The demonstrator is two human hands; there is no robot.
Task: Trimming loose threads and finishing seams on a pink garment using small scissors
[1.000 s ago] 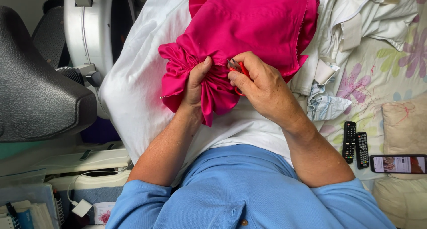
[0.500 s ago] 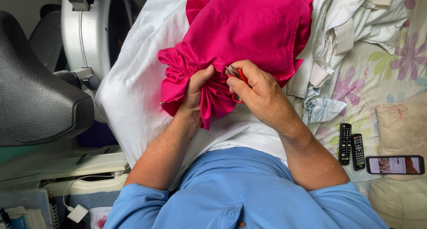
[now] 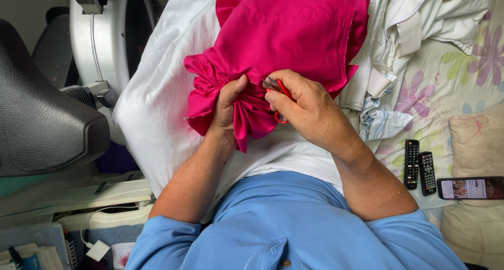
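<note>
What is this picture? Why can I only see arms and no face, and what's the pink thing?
The camera sits on the person's head and looks down, so you see only their blue shirt and two bare arms. The left hand pinches the gathered edge of a pink cloth. The right hand holds small scissors with red handles, tips at the cloth. The pink cloth lies on a white cloth over the person's lap. On the right is a flowery sheet with two black remotes and a phone on it. On the left you can see a dark chair.
</note>
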